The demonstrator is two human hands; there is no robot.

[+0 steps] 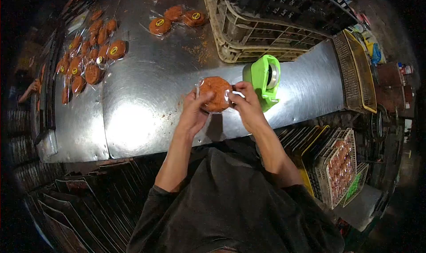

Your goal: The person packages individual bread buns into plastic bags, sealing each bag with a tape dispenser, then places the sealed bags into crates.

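A round, orange-brown flat cake in clear plastic wrap is held up over the near edge of the steel table. My left hand grips its left side, thumb across the front. At the cake's right edge my right hand is closed, its fingers pinching the clear wrapping there. Just beyond the right hand stands a bright green tape dispenser with a roll of tape in it. Farther off lie several wrapped cakes with round yellow-and-black stickers.
More wrapped cakes are heaped at the left on the steel table. Stacked plastic crates stand at the back. A yellow-edged crate is at the right; a crate of packed goods sits lower right. Another person's hand shows far left.
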